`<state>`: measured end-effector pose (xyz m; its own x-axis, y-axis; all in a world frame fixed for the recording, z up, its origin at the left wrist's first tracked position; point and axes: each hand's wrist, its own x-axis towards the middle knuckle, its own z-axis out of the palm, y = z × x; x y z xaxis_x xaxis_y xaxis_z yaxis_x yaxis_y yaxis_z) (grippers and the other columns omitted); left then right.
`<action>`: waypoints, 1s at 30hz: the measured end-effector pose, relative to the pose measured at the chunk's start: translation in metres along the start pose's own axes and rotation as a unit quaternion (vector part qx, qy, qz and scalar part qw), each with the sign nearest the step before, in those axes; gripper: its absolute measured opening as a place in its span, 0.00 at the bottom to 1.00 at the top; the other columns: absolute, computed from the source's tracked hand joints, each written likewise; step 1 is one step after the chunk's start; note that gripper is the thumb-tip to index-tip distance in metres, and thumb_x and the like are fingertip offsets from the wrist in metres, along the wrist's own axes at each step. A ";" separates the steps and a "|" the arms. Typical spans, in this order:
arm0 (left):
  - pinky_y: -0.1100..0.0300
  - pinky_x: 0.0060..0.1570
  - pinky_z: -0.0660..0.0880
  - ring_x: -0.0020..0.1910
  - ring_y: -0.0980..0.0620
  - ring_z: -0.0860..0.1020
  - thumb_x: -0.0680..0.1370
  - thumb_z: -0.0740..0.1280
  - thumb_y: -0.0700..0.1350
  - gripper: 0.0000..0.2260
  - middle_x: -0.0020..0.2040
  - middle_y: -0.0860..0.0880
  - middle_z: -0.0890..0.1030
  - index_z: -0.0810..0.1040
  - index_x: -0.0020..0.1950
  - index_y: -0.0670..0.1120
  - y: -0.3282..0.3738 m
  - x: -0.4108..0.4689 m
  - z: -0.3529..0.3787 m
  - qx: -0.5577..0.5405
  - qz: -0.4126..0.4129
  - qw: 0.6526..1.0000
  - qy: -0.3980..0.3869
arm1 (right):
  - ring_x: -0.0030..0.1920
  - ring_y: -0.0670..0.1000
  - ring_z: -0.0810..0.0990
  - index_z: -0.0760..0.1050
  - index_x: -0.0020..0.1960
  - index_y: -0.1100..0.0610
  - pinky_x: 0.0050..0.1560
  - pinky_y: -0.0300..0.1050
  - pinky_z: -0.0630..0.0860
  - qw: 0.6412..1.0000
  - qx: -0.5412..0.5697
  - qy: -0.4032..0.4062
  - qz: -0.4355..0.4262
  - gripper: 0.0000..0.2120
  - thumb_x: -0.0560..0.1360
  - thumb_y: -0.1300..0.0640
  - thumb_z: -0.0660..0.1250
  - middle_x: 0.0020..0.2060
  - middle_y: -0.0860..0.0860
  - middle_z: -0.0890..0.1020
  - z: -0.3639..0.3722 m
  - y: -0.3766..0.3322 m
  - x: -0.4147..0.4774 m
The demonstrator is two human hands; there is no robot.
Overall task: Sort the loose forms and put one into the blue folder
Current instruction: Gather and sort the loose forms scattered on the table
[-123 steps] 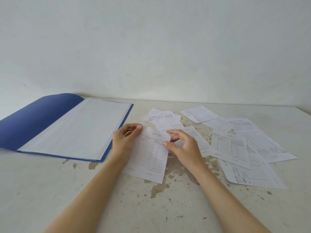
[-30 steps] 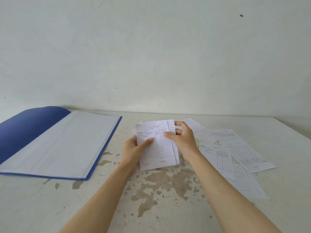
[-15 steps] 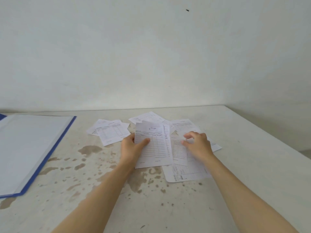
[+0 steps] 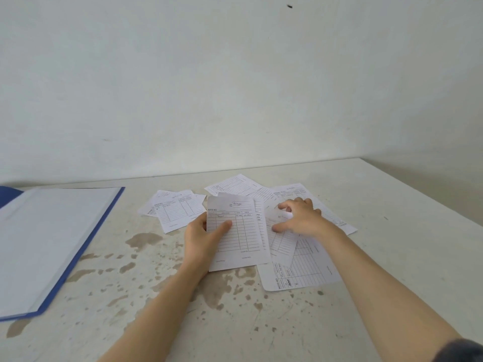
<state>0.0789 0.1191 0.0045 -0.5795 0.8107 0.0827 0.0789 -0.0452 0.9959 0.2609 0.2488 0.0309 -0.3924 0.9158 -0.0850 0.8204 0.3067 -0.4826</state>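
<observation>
A thin stack of ruled paper forms (image 4: pixel 236 232) sits pinched in the left hand (image 4: pixel 202 237), thumb across its face. The right hand (image 4: pixel 300 218), fingers spread and holding nothing, presses flat loose forms (image 4: pixel 298 270) on the stained table (image 4: pixel 156 309). The open blue folder (image 4: pixel 49 246) lies well left.

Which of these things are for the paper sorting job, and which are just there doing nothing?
For the job:
- held forms in the left hand
- loose forms under the right hand
- two more forms to the left
- open blue folder

Just there:
- stained table
- bare wall
</observation>
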 end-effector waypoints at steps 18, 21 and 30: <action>0.61 0.40 0.79 0.47 0.49 0.83 0.72 0.73 0.43 0.12 0.49 0.47 0.84 0.80 0.54 0.42 0.014 -0.004 -0.013 -0.111 -0.023 0.993 -0.041 | 0.43 0.47 0.81 0.82 0.42 0.55 0.48 0.38 0.74 0.895 0.426 0.083 -0.102 0.07 0.72 0.66 0.69 0.40 0.51 0.84 -0.025 -0.033 -0.027; 0.59 0.42 0.77 0.48 0.48 0.82 0.73 0.73 0.43 0.10 0.49 0.47 0.84 0.80 0.53 0.43 0.017 -0.003 -0.019 -0.121 -0.026 0.992 -0.029 | 0.48 0.48 0.80 0.82 0.43 0.53 0.56 0.43 0.73 0.894 0.425 0.080 -0.121 0.09 0.74 0.65 0.67 0.42 0.48 0.84 -0.023 -0.051 -0.025; 0.54 0.48 0.78 0.51 0.47 0.81 0.72 0.73 0.41 0.13 0.51 0.47 0.83 0.77 0.55 0.46 0.014 -0.003 -0.035 -0.143 -0.027 0.989 -0.020 | 0.48 0.50 0.76 0.78 0.55 0.48 0.46 0.41 0.70 0.880 0.458 0.074 -0.103 0.09 0.79 0.53 0.60 0.52 0.53 0.82 0.001 -0.093 -0.024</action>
<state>0.0538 0.0956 0.0197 -0.5442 0.8383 0.0341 -0.1871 -0.1609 0.9691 0.1935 0.1985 0.0773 -0.3786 0.9102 0.1682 0.0316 0.1943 -0.9804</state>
